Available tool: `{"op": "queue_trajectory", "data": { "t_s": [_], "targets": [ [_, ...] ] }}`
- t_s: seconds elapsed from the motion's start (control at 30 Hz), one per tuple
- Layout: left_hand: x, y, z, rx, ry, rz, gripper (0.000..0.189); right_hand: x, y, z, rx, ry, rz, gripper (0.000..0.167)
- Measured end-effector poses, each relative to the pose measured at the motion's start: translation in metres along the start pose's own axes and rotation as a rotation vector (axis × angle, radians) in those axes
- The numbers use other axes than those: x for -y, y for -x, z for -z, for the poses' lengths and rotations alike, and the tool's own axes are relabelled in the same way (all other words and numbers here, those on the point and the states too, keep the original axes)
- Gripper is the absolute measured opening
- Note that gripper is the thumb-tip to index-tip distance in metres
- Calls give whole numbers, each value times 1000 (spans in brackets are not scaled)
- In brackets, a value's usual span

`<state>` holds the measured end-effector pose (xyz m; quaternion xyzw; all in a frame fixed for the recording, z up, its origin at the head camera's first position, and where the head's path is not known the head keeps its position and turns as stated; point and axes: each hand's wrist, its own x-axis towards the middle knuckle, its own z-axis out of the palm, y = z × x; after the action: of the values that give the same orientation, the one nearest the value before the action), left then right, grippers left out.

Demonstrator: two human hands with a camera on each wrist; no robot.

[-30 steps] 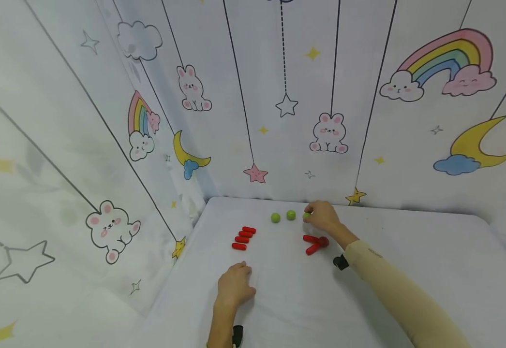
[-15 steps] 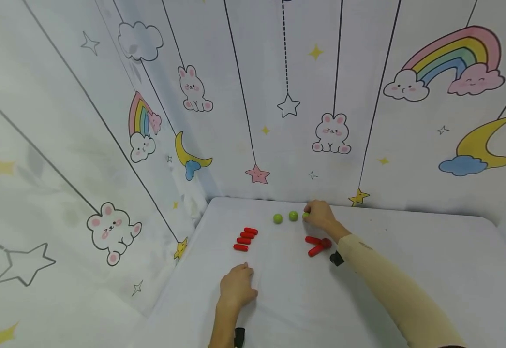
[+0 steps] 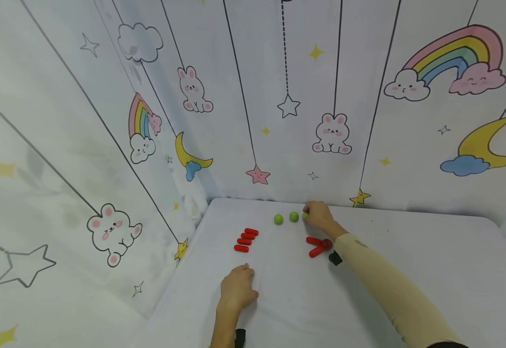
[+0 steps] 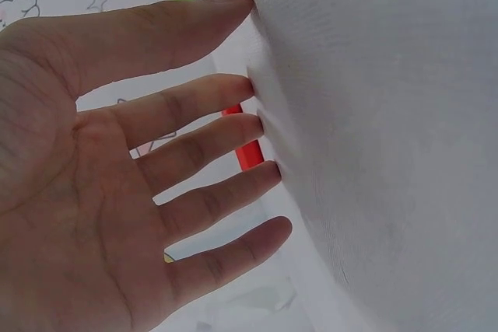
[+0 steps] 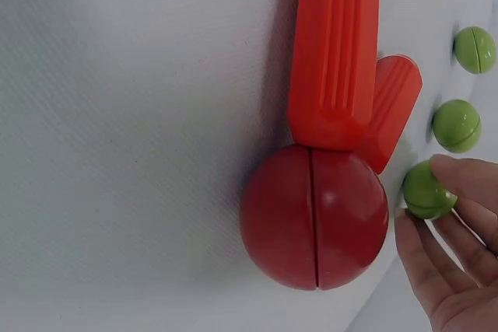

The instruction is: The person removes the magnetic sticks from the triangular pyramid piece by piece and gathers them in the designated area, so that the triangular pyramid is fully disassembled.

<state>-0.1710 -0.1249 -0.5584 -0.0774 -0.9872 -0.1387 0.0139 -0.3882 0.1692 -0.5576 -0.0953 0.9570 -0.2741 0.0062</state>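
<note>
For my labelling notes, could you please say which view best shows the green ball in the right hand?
The right wrist view: the green ball appears largest there, only partly covered by the right hand. The head view shows only a small part; the left wrist view shows part, at the upper edge.

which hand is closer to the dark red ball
Right: the right hand is just beyond the dark red ball; the left hand is farther off, to its left, on the near side.
</note>
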Motion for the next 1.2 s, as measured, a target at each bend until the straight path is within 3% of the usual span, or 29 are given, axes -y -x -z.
{"op": "queue_trajectory", "data": {
  "t_s": [0.4, 0.8, 1.2],
  "targets": [
    [-3, -1, -7, -23, 31, -4, 49, -9, 9, 7, 32, -49, -96, 42],
    [-5, -1, -6, -9, 24, -8, 50, -18, 12, 11, 43, -19, -90, 43],
    [-6, -4, 8, 96, -65, -6, 50, -16, 33, 18, 22, -21, -61, 38]
  ]
}}
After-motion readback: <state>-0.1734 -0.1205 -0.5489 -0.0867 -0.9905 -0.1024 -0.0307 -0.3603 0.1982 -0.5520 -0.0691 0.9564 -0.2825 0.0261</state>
